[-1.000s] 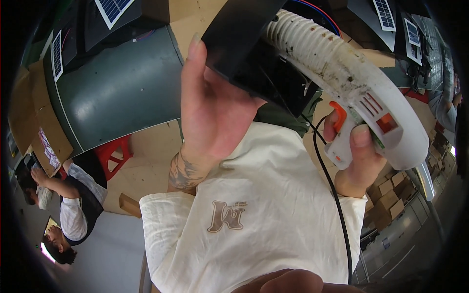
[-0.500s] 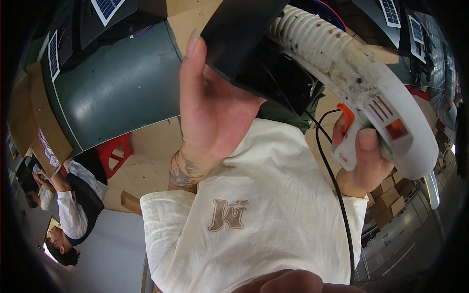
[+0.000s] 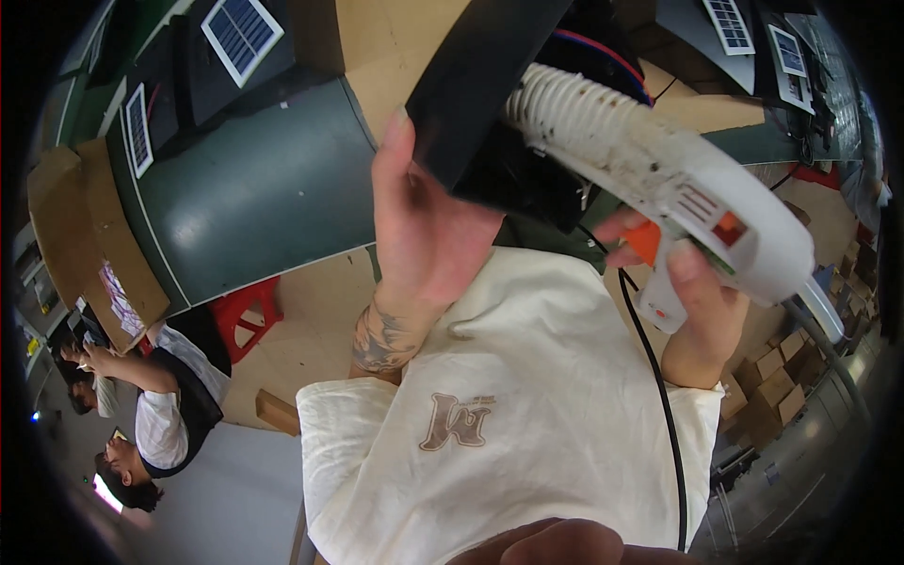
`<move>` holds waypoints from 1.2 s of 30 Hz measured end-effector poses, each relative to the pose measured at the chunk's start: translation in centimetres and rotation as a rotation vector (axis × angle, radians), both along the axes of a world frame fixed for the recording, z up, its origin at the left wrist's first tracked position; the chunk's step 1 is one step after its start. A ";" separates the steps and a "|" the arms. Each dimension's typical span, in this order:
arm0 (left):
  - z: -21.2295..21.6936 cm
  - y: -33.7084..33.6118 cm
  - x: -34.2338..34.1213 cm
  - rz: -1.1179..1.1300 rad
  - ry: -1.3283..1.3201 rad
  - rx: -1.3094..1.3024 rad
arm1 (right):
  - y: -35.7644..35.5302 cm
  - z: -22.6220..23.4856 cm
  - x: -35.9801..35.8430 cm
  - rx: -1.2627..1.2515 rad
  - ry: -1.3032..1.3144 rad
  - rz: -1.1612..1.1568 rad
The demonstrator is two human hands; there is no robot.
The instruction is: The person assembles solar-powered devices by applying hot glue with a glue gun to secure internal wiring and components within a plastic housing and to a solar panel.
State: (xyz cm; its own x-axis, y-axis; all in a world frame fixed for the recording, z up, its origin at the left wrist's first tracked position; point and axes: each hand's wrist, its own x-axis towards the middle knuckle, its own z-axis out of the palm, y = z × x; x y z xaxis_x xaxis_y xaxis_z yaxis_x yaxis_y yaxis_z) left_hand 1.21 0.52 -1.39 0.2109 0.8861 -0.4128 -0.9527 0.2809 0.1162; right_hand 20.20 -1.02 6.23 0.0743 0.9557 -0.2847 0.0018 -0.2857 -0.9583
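My left hand (image 3: 428,221) supports a black plastic housing (image 3: 480,89) at the top middle, thumb up along its left side and palm beneath; the other fingers are hidden behind it. In my right hand (image 3: 702,297) is a white hot glue gun (image 3: 678,184) with an orange trigger (image 3: 642,241) and a stained, ribbed front part. The gun's front end reaches the housing's open side; its tip is hidden. A glue stick (image 3: 821,309) sticks out of the gun's rear. A black cable (image 3: 659,400) hangs down past my shirt.
A green-topped table (image 3: 264,188) lies to the left, with small solar panels (image 3: 242,38) on black housings at its far side. A cardboard box (image 3: 71,226) stands at its left end. Beyond are a red stool (image 3: 247,315) and a seated co-worker (image 3: 174,405). Cartons (image 3: 767,386) are stacked at right.
The glue gun has shifted slightly left, its rear end a little higher. A right-hand finger now reaches out straighter beside the trigger. The surroundings have shifted right and down in view.
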 end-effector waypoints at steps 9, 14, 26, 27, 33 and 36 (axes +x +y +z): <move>0.6 -0.3 -0.9 -0.122 -0.053 -0.042 | -0.2 -3.7 7.9 0.084 0.798 0.216; 1.1 -1.0 0.0 -0.135 -0.054 0.051 | 2.0 -5.0 6.6 0.154 1.045 0.188; 0.8 -2.7 1.0 -0.037 -0.034 -0.038 | 2.4 -6.4 4.6 0.355 0.647 -0.148; 0.8 -2.8 1.0 -0.063 -0.005 -0.079 | 2.7 -5.1 4.4 0.357 0.621 -0.230; -0.1 -4.3 1.3 -0.173 0.062 -0.111 | 6.3 -0.2 5.7 0.283 0.950 -0.096; -0.2 -4.7 1.4 -0.202 0.005 -0.100 | 7.4 0.9 4.1 0.303 0.988 0.014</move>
